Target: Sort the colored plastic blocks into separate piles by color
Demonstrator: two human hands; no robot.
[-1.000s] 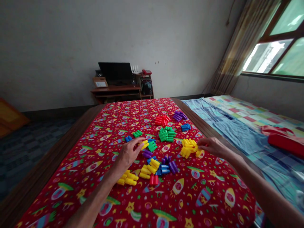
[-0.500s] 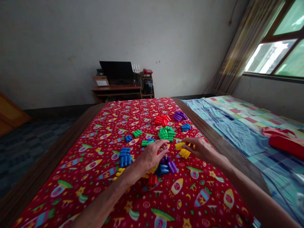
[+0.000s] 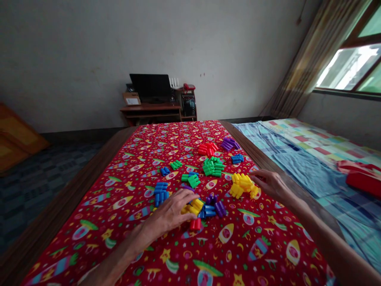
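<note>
Several coloured plastic blocks lie on a red patterned cloth (image 3: 166, 143) over a table. My left hand (image 3: 172, 212) rests palm down on a mixed pile, fingers curled over yellow blocks (image 3: 192, 207). Blue and purple blocks (image 3: 212, 208) and a red block (image 3: 195, 225) lie beside it. My right hand (image 3: 269, 183) is at the right edge, fingertips touching a cluster of yellow blocks (image 3: 243, 185), fingers loosely spread. Farther away lie green blocks (image 3: 213, 167), red blocks (image 3: 207, 149), purple blocks (image 3: 228, 143) and blue blocks (image 3: 161, 192).
A bed with a checked blue sheet (image 3: 300, 155) stands right of the table, with a red object (image 3: 361, 178) on it. A wooden desk with a dark monitor (image 3: 151, 85) is against the far wall. A curtain and window (image 3: 348, 67) are at the right.
My left hand has drawn back from the middle to the near pile. My right hand has moved right, and the yellow cluster now sits on the cloth beside it.
</note>
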